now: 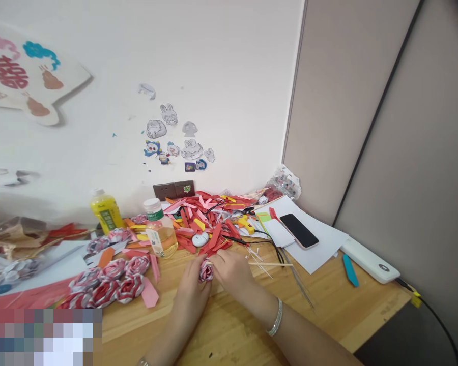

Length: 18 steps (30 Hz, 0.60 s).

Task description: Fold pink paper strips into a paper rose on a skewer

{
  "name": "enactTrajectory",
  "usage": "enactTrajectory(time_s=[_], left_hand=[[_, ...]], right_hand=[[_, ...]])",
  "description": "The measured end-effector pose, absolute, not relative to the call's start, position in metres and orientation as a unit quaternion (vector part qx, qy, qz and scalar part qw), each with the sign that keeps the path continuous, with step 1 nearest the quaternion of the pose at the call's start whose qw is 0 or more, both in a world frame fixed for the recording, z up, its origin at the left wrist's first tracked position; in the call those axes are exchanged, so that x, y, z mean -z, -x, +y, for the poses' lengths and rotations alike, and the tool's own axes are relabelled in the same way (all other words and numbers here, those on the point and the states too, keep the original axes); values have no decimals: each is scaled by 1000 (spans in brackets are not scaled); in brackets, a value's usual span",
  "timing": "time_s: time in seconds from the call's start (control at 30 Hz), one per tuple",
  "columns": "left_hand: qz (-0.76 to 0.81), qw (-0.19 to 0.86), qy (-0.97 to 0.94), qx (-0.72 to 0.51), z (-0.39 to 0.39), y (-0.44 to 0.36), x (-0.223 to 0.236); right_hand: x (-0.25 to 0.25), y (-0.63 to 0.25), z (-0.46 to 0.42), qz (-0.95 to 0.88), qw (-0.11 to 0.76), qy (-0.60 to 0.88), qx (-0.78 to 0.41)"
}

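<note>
Between my two hands is a small rolled rose, striped in pink, dark red and white. My left hand is closed around its left and lower side. My right hand is closed at the rose's upper right, fingers pinched. A thin wooden stick sticks out to the right from behind this hand and seems to be gripped in it; its other end is hidden. Several finished-looking roses in pink, red and white lie left of my left hand, beside a pink paper strip.
A heap of red and pink strips lies against the wall with a yellow glue gun. Two bottles, one yellow and one clear, stand at left. A phone rests on white paper near a white power strip.
</note>
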<state>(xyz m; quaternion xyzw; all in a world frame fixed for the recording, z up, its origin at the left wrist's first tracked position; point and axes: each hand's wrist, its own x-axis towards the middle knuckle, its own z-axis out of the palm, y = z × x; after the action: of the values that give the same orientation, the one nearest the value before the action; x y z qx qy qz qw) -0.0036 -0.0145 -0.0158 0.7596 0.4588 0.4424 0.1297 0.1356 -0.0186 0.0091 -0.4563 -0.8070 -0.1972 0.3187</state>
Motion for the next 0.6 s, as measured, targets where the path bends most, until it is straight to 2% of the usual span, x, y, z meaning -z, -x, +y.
enactTrajectory(time_s=[0.6], left_hand=[[467,200,-718,-476,-16,2,12]], right_hand=[[-14,-138,-20,-825,338,417,179]])
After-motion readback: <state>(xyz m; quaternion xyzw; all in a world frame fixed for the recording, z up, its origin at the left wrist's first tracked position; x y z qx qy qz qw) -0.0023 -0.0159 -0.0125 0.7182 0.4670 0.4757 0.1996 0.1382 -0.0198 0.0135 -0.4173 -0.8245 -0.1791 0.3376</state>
